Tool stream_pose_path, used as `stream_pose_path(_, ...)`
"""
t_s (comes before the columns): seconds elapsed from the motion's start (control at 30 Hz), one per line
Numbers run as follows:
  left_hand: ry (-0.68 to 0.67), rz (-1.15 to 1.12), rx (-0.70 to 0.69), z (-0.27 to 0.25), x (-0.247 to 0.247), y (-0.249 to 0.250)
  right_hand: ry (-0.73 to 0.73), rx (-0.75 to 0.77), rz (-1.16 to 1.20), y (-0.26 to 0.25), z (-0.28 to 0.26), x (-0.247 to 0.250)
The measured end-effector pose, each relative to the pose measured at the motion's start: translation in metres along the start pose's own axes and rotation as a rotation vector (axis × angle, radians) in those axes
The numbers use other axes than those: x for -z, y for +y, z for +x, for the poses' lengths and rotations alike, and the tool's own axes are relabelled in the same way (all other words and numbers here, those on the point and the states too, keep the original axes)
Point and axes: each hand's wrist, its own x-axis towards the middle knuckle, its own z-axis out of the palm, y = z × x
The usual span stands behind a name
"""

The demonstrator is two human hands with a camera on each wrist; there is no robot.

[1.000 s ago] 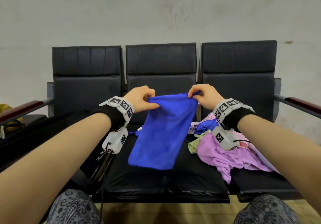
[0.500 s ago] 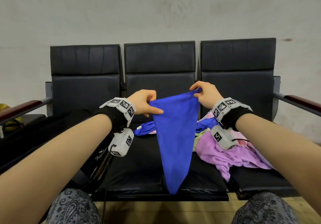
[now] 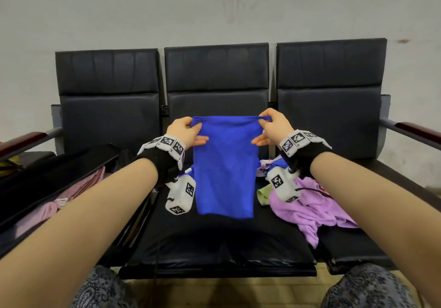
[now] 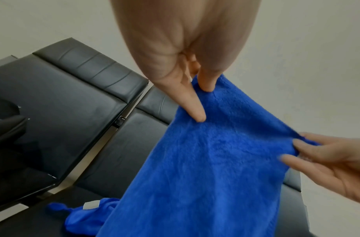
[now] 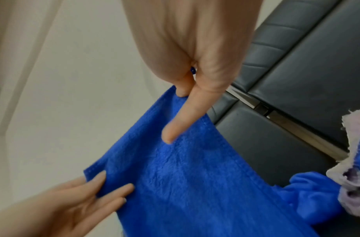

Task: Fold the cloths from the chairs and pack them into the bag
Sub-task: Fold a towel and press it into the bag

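A blue cloth (image 3: 224,164) hangs flat and folded over the middle chair seat (image 3: 214,240), held up by its two top corners. My left hand (image 3: 188,131) pinches the top left corner and my right hand (image 3: 269,128) pinches the top right corner. In the left wrist view the left fingers (image 4: 197,109) lie against the blue cloth (image 4: 215,168); in the right wrist view the right fingers (image 5: 179,125) lie against the same cloth (image 5: 195,184). An open black bag (image 3: 55,176) at the left holds folded pink cloths (image 3: 59,202).
A heap of purple cloth (image 3: 310,209), a green cloth (image 3: 263,194) and another blue cloth (image 3: 281,164) lies between the middle and right seats. Three black chairs (image 3: 329,88) stand against a pale wall. Armrests (image 3: 415,131) close both ends.
The blue cloth hung as a narrow point half a second ago; now my hands have moved apart and it hangs as a flat, shorter rectangle, with its top edge held taut.
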Motion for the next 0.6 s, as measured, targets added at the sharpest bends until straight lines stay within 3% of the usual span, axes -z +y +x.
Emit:
stream_pose_path(0.07,0.017,0.019,-0.025,0.01,0.0,-0.005,-0.024,-0.016,0.186,0.001,0.005,-0.007)
stream_pose_path(0.13,0.062,0.099,-0.053,0.021,0.0,-0.01,-0.026,0.049,0.216,0.006,0.014,-0.013)
stream_pose_path(0.23,0.166,0.278,-0.107,0.023,0.003,-0.009,0.027,0.174,0.14,0.016,0.02,-0.016)
stream_pose_path(0.37,0.199,0.358,-0.175,0.009,0.003,-0.012,0.078,0.258,-0.046,0.033,0.012,-0.011)
stream_pose_path(0.47,0.11,0.377,-0.141,-0.003,0.008,-0.026,0.018,0.173,0.026,0.05,-0.004,-0.012)
stream_pose_path(0.6,-0.243,0.264,0.133,-0.024,0.018,-0.051,-0.235,-0.12,0.117,0.068,-0.035,-0.011)
